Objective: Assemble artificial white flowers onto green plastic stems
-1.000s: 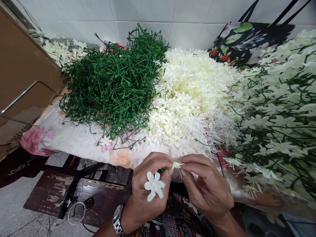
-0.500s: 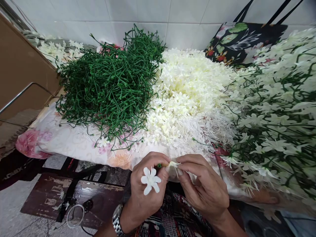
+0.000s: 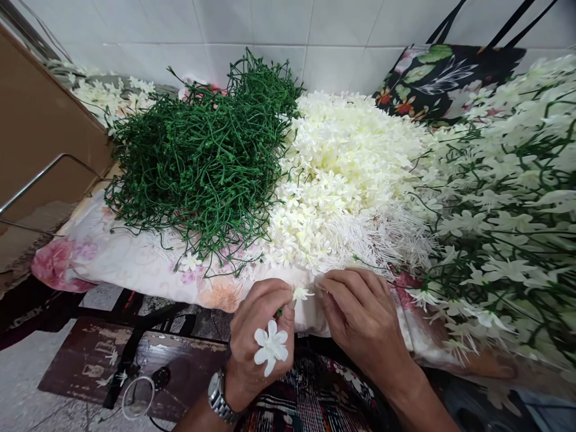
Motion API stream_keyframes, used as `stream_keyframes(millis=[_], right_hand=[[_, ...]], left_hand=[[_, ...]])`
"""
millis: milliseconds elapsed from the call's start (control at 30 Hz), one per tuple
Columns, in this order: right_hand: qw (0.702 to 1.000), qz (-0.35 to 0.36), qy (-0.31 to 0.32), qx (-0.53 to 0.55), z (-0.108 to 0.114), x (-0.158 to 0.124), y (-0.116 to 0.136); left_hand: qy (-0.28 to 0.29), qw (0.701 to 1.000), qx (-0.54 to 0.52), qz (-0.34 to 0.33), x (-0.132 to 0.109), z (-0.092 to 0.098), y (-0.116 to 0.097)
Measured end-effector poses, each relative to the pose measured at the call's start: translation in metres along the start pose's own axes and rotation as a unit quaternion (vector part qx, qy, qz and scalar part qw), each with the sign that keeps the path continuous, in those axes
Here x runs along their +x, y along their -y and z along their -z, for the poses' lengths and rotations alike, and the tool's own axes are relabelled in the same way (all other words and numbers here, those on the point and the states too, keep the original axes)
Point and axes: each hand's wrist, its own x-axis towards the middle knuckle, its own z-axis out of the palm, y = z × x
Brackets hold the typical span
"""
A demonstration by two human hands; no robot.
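My left hand [image 3: 261, 336] is closed in a pinch on an artificial flower with a green stem, most of it hidden in the fingers. One small white blossom [image 3: 302, 293] sticks out past the thumb and fingertip. A second, fully spread white blossom [image 3: 270, 348] shows in front of the back of this hand. To the right, apart from the blossom, my right hand [image 3: 360, 306] has its fingertips pressed together at the table's front edge; what they hold, if anything, is hidden. Just beyond it lie thin white filaments [image 3: 382, 234], loose in a heap.
A tangled pile of green plastic stems [image 3: 198, 156] lies at the left. Beside it is a mound of white petals [image 3: 346, 150]. Assembled white flowers [image 3: 499, 228] are heaped at the right. A floral bag [image 3: 441, 81] leans on the tiled wall; a cardboard box [image 3: 45, 114] stands at left.
My hands have moved apart: the right has drawn away from the blossom toward the filaments, the left has shifted slightly left. The small blossom now sits spread at my left fingertips.
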Motion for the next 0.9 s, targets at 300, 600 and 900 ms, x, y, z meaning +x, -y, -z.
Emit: stream_keyframes(millis=[300,600,900], right_hand=[[0.99,0.012,-0.016,0.142,0.018,0.012,0.007],[0.957,-0.014,0.035,0.287,0.015,0.015,0.012],[0.957,-0.033,0.038,0.284,0.015,0.009,0.015]], left_hand=[[0.028,0.998,-0.046,0.028,0.002,-0.001,-0.003],[0.094,0.933,-0.264,0.227,0.004,0.001,-0.007],[0.081,0.894,-0.349,0.27,-0.003,0.001,-0.001]])
